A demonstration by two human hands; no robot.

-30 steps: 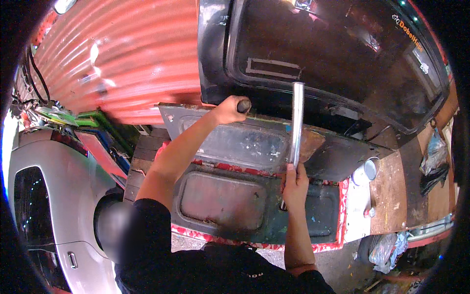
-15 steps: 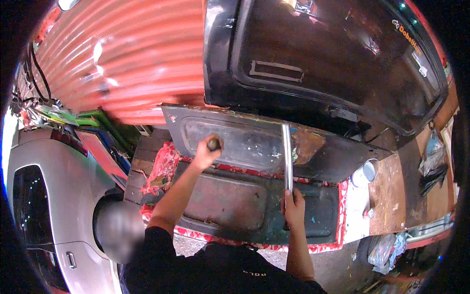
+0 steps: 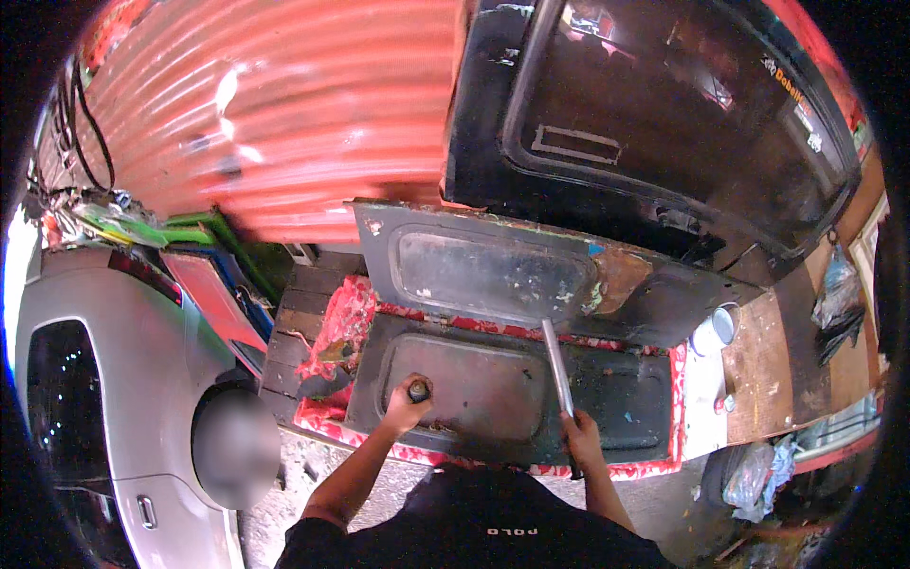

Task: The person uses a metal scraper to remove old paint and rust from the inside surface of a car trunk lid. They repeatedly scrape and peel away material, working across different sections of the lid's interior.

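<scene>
In my left hand [image 3: 406, 412] is a short, dark, round-ended object [image 3: 418, 389], its exact kind unclear. That hand is closed over the left part of a dark panel [image 3: 474, 370] lying flat with a recessed middle; whether it touches the panel I cannot tell. Farther right, my right hand [image 3: 581, 439] grips the near end of a long silvery metal bar [image 3: 557, 365]. The bar points away from me across the lying panel, its far end near the foot of a second dark panel [image 3: 483, 270], which leans upright behind and has scuffs and a brown patch.
Red-and-white patterned cloth [image 3: 676, 408] lies under the flat panel. Behind stands a black vehicle door with a window [image 3: 654, 114], beside a red corrugated sheet [image 3: 284, 123]. A silver car [image 3: 152, 379] is at the left. A white bucket [image 3: 713, 330] and plastic bags [image 3: 749, 484] are on the right.
My left hand has come down and nearer, from in front of the upright panel to over the lying one. My right hand and the bar have also drawn nearer. The view has shifted.
</scene>
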